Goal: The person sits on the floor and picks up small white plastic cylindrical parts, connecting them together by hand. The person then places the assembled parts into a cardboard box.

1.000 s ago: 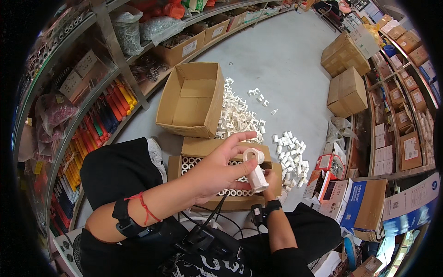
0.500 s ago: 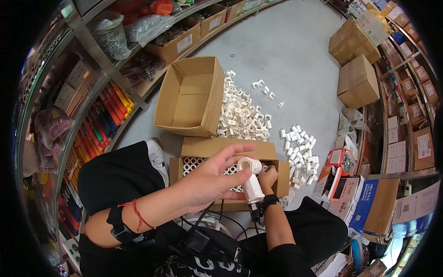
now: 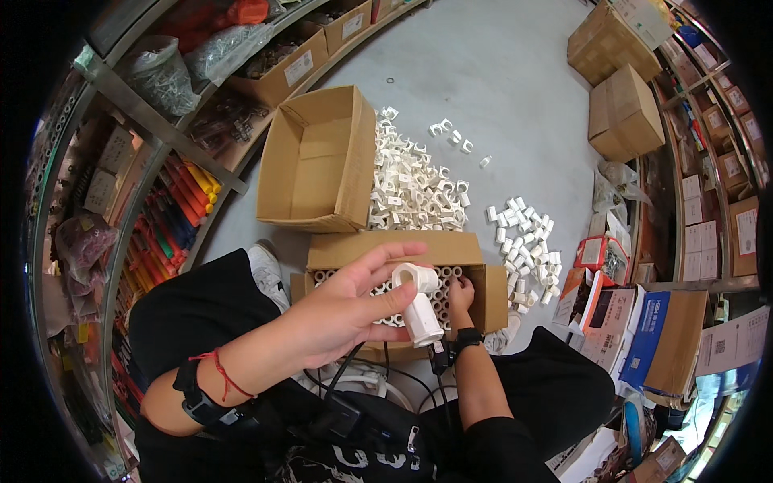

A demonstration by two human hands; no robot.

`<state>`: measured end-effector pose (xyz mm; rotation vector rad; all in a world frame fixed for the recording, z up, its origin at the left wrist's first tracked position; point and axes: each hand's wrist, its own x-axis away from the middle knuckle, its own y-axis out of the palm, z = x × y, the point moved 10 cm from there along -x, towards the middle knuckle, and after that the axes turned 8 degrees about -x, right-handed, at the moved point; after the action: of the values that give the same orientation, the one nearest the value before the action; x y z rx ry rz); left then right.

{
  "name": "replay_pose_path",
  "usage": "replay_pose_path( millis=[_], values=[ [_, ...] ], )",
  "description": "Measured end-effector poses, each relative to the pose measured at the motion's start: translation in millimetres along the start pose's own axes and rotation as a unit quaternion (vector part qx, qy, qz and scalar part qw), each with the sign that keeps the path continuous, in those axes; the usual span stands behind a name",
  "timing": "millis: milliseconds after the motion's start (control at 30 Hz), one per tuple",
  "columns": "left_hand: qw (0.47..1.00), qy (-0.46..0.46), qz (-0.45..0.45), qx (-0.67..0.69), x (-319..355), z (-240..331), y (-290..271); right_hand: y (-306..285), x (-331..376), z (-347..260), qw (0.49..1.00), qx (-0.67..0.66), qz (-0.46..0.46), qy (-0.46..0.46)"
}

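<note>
My left hand (image 3: 342, 299) is raised over an open cardboard box (image 3: 386, 251), its thumb pressed across a few white plastic pipe couplings (image 3: 423, 319). One of them turns its round opening upward; another points down toward my right wrist. Inside the box, white couplings (image 3: 440, 304) stand on end in close rows, partly hidden behind my left hand. My right hand (image 3: 461, 298) reaches into the box's right part with fingers curled down at the couplings; what they grip is hidden.
A larger empty carton (image 3: 314, 161) lies tilted beyond the box, beside a heap of white pipe clips (image 3: 415, 181). Loose couplings (image 3: 527, 249) are scattered at the right. Stocked shelves line both sides, and cartons (image 3: 624, 113) stand at the far right. Black cables (image 3: 386, 362) hang before me.
The view has shifted slightly. My left hand has moved a little left and down with the couplings, uncovering more of the box's right rows. My right hand stays in the box.
</note>
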<state>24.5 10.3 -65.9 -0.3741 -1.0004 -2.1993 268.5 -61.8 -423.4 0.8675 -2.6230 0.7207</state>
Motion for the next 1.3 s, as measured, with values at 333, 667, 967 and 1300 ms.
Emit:
replay_pose_path(
  millis=[333, 667, 967, 1300],
  values=[
    [1.000, 0.011, 0.005, -0.021, -2, 0, 2, -1, 16, -13, 0.998, -0.058, -0.034, 0.010],
    [0.995, 0.063, 0.052, -0.059, -13, 9, -9, 22, 92, -172, 0.951, -0.166, -0.118, -0.233],
    [0.971, 0.153, 0.182, -0.015, -2, 29, -39, 20, 237, -347, 0.815, -0.186, -0.460, -0.299],
    [0.964, 0.175, 0.198, -0.032, 4, 19, -54, 12, 202, -309, 0.902, -0.132, -0.391, -0.126]
  ],
)
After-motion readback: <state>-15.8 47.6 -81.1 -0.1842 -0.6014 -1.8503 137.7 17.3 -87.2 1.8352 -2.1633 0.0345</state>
